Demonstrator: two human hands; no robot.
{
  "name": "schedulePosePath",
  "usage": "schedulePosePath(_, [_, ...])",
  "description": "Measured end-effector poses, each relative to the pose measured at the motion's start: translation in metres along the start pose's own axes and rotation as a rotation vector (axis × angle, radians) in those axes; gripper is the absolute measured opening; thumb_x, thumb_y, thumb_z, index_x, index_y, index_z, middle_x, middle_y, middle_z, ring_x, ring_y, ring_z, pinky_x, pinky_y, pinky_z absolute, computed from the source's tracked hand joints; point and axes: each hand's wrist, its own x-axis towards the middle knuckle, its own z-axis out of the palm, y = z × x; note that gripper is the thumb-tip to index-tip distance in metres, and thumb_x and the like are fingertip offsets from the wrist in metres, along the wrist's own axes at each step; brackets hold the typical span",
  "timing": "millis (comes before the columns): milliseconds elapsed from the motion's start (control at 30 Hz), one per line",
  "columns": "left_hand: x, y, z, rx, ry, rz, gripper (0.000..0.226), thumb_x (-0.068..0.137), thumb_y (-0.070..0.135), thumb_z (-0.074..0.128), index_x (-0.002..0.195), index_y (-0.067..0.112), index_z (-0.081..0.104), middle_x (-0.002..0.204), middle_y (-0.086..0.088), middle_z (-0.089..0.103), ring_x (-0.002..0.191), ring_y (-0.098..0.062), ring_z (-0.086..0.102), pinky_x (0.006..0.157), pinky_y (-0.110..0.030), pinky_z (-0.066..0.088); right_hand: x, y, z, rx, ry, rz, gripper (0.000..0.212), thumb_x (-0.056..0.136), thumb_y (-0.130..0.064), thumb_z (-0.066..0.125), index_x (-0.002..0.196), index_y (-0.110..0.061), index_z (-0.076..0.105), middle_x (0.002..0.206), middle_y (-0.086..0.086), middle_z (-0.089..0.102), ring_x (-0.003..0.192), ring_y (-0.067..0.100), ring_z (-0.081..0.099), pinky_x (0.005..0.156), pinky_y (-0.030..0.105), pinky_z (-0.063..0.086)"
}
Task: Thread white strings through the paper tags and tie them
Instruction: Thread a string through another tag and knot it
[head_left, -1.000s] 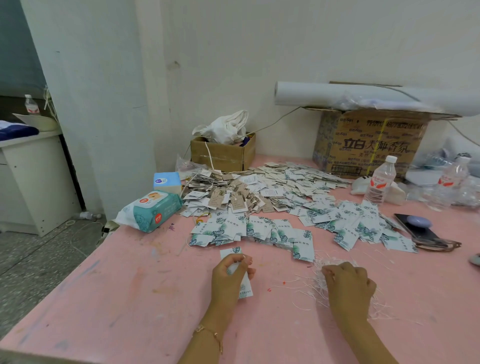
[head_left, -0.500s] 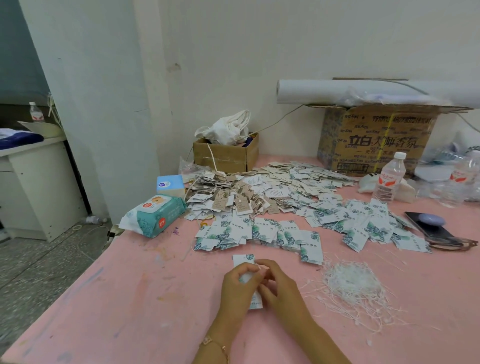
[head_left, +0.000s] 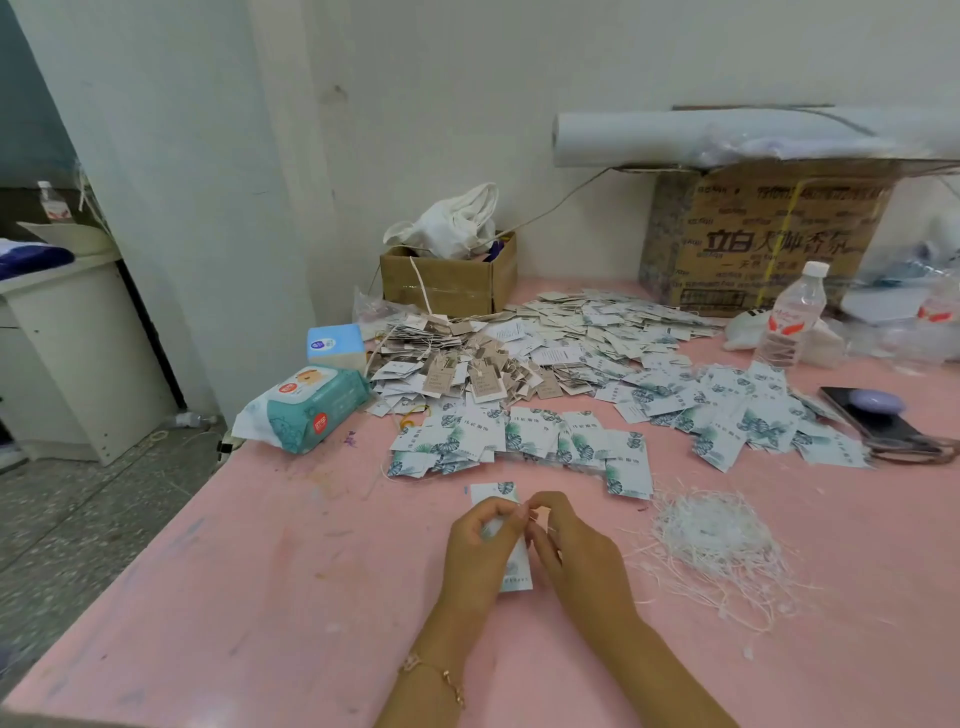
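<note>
With L hand (head_left: 480, 545) pinched one paper tag (head_left: 491, 491) near front of pink table (head_left: 260, 597), top edge tilted up prob. to bare its hole; w/ R hand (head_left: 576, 556) nipped a thin white string (head_left: 540, 521) right at that edge, close against L's fingers; kept string pile (head_left: 711, 530) near on R, prob. for quick grabs.

One paper tag (head_left: 516, 574), white with a teal leaf print at its far corner, is held just left of the string heap (head_left: 714, 535), a loose nest of short white strands with stray ends fanning outward. The left hand (head_left: 480, 545) grips the tag's middle, while the right hand (head_left: 571, 551) pinches a single string (head_left: 536, 517) at its upper edge. Beyond the heap, overlapping leaf-print tags (head_left: 524, 441) lie flat in a ragged row. Farther beyond and to the left, brown tags (head_left: 467, 369) with strings attached lie piled.
</note>
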Motion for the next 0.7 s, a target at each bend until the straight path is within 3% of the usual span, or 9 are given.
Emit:
schedulePosePath(100, [-0.003,0.003,0.000,-0.006,-0.007,0.003,0.013,0.088,0.019,0.070,0.078,0.012,0.069,0.072,-0.005,0.069,0.063,-0.013,0.065,0.061,-0.022,0.053,-0.002,-0.002,-0.003,0.001,0.086,-0.023,0.013,0.094,-0.028,0.058,0.106,-0.030,0.058,0.078,-0.018,0.062,0.075,0.005,0.061,0.056,0.021,0.043])
schedulePosePath(233, [-0.008,0.005,0.002,-0.040,-0.053,0.016,0.013,0.090,0.014,0.066,0.079,0.007,0.068,0.073,-0.005,0.068,0.066,-0.015,0.066,0.073,-0.031,0.058,-0.009,-0.002,-0.007,0.128,0.177,-0.046,0.013,0.089,-0.020,0.066,0.094,-0.032,0.063,0.077,-0.030,0.058,0.070,-0.010,0.053,0.059,0.008,0.039])
schedulePosePath(333, [-0.012,0.008,0.003,-0.040,-0.084,0.015,0.023,0.097,0.011,0.056,0.079,0.016,0.070,0.076,-0.006,0.069,0.062,-0.017,0.067,0.063,-0.029,0.057,-0.012,0.000,-0.012,0.249,0.247,-0.037,0.029,0.087,-0.014,0.068,0.085,-0.042,0.062,0.089,-0.025,0.062,0.074,-0.009,0.055,0.063,0.005,0.036])
schedulePosePath(400, [-0.015,0.010,0.003,-0.057,-0.110,0.021,0.030,0.099,0.006,0.048,0.099,0.026,0.070,0.081,-0.013,0.069,0.063,-0.023,0.069,0.059,-0.028,0.055,-0.013,0.002,-0.013,0.265,0.290,-0.011,0.024,0.086,-0.015,0.068,0.083,-0.038,0.063,0.087,-0.020,0.063,0.074,-0.005,0.056,0.063,0.006,0.037])
schedulePosePath(467, [-0.016,0.009,0.002,-0.106,-0.128,0.002,0.053,0.099,0.003,0.044,0.125,0.048,0.054,0.091,-0.011,0.073,0.070,-0.031,0.071,0.063,-0.035,0.058,-0.013,0.004,-0.014,0.255,0.314,0.021,0.021,0.087,-0.015,0.067,0.086,-0.035,0.066,0.083,-0.017,0.063,0.073,-0.003,0.055,0.062,0.008,0.037])
schedulePosePath(533, [-0.015,0.007,0.001,-0.125,-0.128,-0.018,0.066,0.100,0.003,0.045,0.132,0.060,0.037,0.100,-0.006,0.074,0.074,-0.035,0.072,0.064,-0.038,0.058,-0.013,0.004,-0.013,0.224,0.319,0.021,0.018,0.088,-0.014,0.066,0.088,-0.031,0.069,0.079,-0.015,0.059,0.068,-0.004,0.052,0.059,0.008,0.036])
schedulePosePath(633, [-0.013,0.004,0.002,-0.073,-0.149,0.006,0.049,0.100,0.001,0.043,0.129,0.040,0.048,0.112,-0.010,0.069,0.076,-0.029,0.072,0.064,-0.033,0.056,-0.013,0.001,-0.014,0.177,0.303,-0.014,0.015,0.088,-0.013,0.068,0.091,-0.027,0.071,0.074,-0.015,0.051,0.061,-0.005,0.046,0.053,0.009,0.033])
schedulePosePath(700, [-0.013,0.001,0.003,-0.020,-0.175,0.043,0.042,0.100,0.002,0.043,0.120,0.038,0.056,0.115,-0.007,0.069,0.084,-0.022,0.071,0.071,-0.032,0.055,-0.014,0.000,-0.014,0.154,0.306,-0.030,0.015,0.085,-0.012,0.071,0.091,-0.026,0.071,0.074,-0.020,0.046,0.062,-0.008,0.047,0.051,0.008,0.033])
